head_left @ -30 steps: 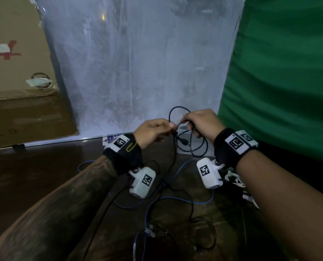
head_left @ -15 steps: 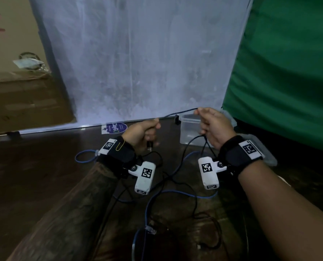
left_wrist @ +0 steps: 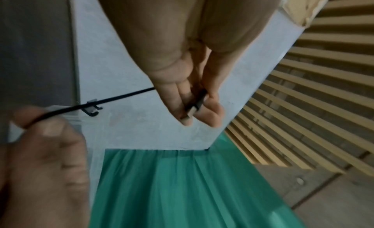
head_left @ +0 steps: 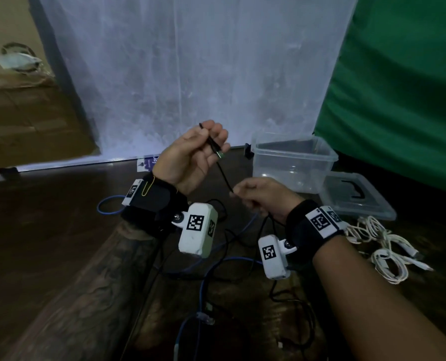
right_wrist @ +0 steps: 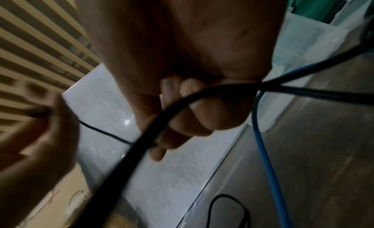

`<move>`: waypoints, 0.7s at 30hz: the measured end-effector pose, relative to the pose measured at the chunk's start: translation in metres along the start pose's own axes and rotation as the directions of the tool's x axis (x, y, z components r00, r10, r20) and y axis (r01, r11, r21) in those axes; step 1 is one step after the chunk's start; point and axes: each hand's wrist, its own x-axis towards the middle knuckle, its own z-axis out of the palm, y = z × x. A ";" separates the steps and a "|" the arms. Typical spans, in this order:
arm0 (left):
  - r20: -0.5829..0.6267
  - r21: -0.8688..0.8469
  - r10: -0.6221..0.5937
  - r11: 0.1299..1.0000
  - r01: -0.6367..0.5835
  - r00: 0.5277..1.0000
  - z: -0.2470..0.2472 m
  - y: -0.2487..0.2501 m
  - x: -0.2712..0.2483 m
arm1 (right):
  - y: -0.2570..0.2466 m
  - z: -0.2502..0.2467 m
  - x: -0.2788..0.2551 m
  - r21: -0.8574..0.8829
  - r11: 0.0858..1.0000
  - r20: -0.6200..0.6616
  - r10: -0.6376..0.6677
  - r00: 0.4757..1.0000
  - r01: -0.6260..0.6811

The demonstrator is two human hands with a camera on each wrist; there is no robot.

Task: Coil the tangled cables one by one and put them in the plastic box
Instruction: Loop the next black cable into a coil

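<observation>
left hand (head_left: 190,155) raised, palm up, pinching black cable (head_left: 223,175); right hand (head_left: 263,196) gripping it

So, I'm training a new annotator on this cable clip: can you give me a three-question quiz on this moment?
1. True or false: the plastic box already holds a coiled cable.
2. Which cable do both hands hold? A) blue cable B) black cable C) white cables
3. Fill in: the box lid lies to the ___ of the box.

Key:
1. False; it looks empty.
2. B; the left hand pinches the black cable near its plug, the right hand grips it lower down. The blue cable and white cables lie on the table.
3. Right.
</observation>
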 end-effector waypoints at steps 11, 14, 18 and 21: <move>-0.087 0.677 0.003 0.734 0.057 0.996 -0.035 -0.057 0.002 | -0.011 -0.003 -0.032 0.145 0.962 -0.171 -0.208 0.963 0.233; -0.029 0.699 -0.213 0.694 0.172 0.977 -0.015 -0.064 -0.001 | -0.013 -0.011 -0.039 0.185 0.925 -0.315 -0.265 0.911 0.333; 0.029 0.674 -0.316 0.707 0.215 0.948 -0.001 -0.075 -0.010 | 0.000 -0.014 -0.037 0.236 0.888 -0.401 -0.282 0.872 0.396; 0.111 0.502 -0.386 0.817 0.283 0.916 0.002 -0.075 -0.014 | 0.019 -0.021 -0.027 0.188 0.910 -0.492 -0.238 0.838 0.369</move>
